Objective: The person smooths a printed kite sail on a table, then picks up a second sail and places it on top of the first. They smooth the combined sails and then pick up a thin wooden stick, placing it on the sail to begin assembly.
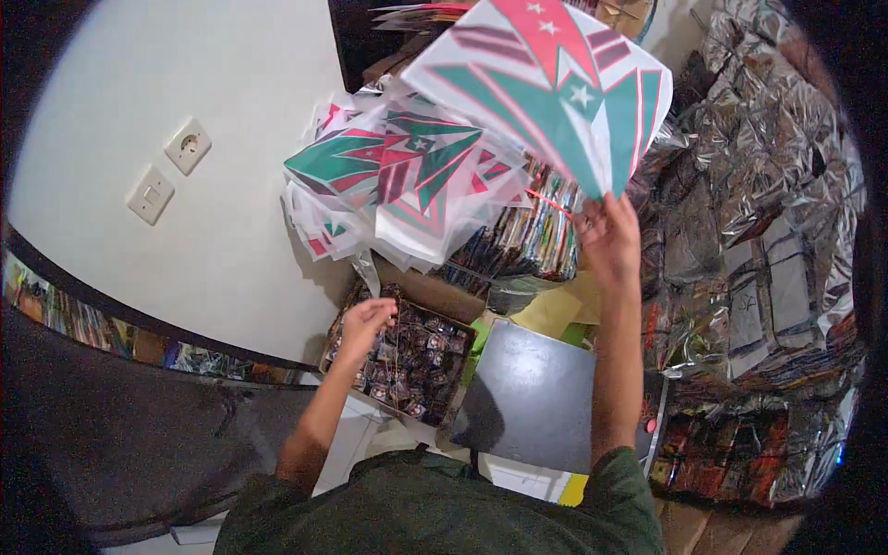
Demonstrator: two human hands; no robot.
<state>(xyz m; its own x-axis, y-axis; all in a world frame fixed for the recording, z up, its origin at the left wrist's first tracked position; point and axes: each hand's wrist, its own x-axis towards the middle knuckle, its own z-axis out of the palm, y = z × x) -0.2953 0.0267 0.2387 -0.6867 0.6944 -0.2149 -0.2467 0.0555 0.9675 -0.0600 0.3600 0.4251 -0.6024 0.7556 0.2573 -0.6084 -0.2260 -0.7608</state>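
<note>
Pinching a thin white, green and red starred sheet (583,116) in the closed grip of the right hand (610,236), beyond and right of the open brown cardboard box (430,292); holding the left hand (363,326) over that box, half-curled, unclear whether gripping anything.

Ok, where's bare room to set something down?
The grey square top looks bare, between the open box and the right forearm. Crowded: the box, full of small items; the printed sheets beyond it; the right side, stacked with wrapped bundles.
</note>
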